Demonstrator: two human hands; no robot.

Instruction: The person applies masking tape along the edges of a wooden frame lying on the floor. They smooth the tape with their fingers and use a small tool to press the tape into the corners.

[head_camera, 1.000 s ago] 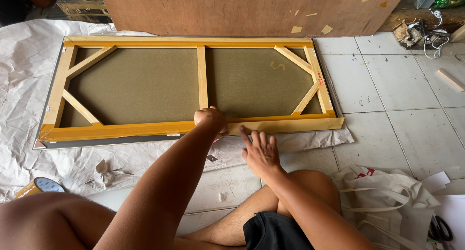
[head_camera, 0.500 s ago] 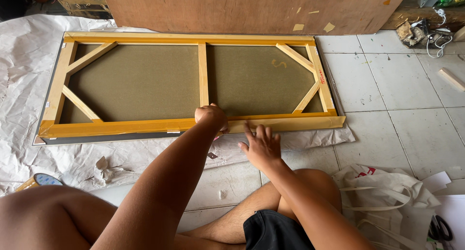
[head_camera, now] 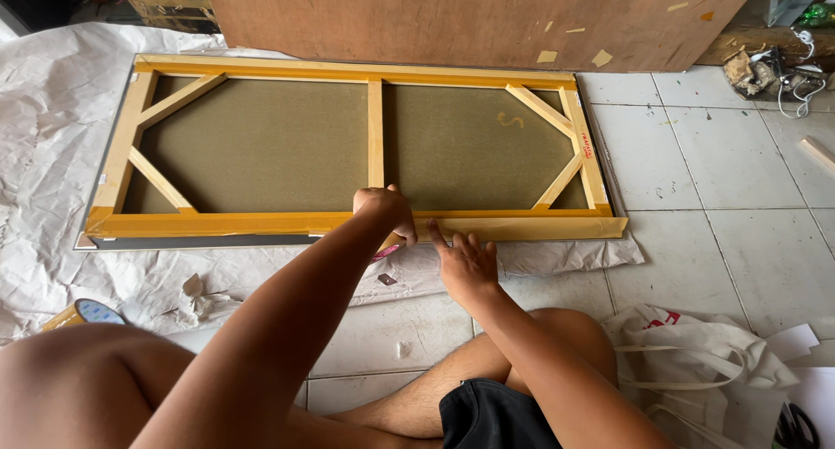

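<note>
Legs crossed on the tiled floor (head_camera: 722, 153), nearest the camera; a white bag (head_camera: 696, 345) lies by the right knee and a tape roll (head_camera: 87, 311) by the left one, on the crumpled white sheet (head_camera: 43, 110). Just beyond the knees, the right hand (head_camera: 465, 262) lies flat and released, fingers spread, fingertips touching the near edge of the stretcher frame (head_camera: 374, 144). The left hand (head_camera: 383, 210) is clenched into a fist and rests on the frame's near rail, where the centre brace meets it. Something pink (head_camera: 389, 253) shows just under this fist; I cannot tell whether the fist grips it. The frame lies flat on the sheet and floor, back side up, canvas facing down. Its long axis runs left to right across the view, square to the person's front, with the near long rail against both hands. Brown tape (head_camera: 522, 230) covers that rail — folded snug on the left half, standing out as a loose flap on the right half. Judgement: the step in hand is pressing tape down along the near rail, at about its midpoint. Work further along this edge would call for firm, even pressure toward the right corner — flap kept straight, no creases. Farthest off, a plywood board (head_camera: 478, 14) stands just behind the far rail.
</note>
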